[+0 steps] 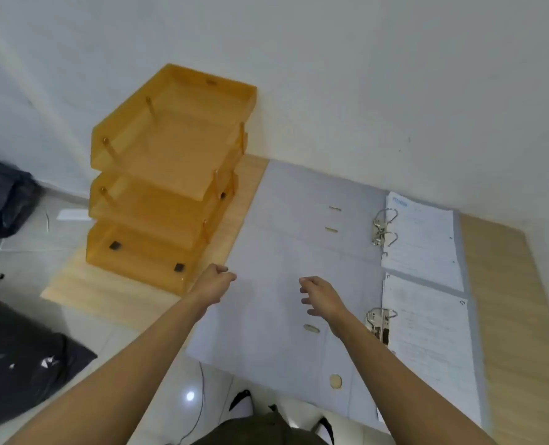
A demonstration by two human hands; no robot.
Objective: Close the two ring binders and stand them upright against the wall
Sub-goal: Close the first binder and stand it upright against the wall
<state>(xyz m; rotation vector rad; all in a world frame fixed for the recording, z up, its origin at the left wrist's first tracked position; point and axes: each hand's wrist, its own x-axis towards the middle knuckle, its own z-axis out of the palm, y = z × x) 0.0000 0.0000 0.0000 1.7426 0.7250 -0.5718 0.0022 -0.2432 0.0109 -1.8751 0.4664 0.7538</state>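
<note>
Two grey ring binders lie open and flat on a wooden desk (504, 284). The far binder (302, 200) reaches toward the white wall (363, 91); the near binder (266, 316) overlaps its front part. Each has a metal ring mechanism and a stack of printed pages on its right half. My left hand (215, 281) is at the near binder's left cover edge, fingers curled, whether gripping the edge I cannot tell. My right hand (321, 297) hovers over the near binder's open cover, fingers apart, holding nothing.
A three-tier orange letter tray (167, 184) stands at the desk's left, close to the binders' left edges. Dark bags (3, 194) lie on the tiled floor to the left. The near binder overhangs the desk's front edge.
</note>
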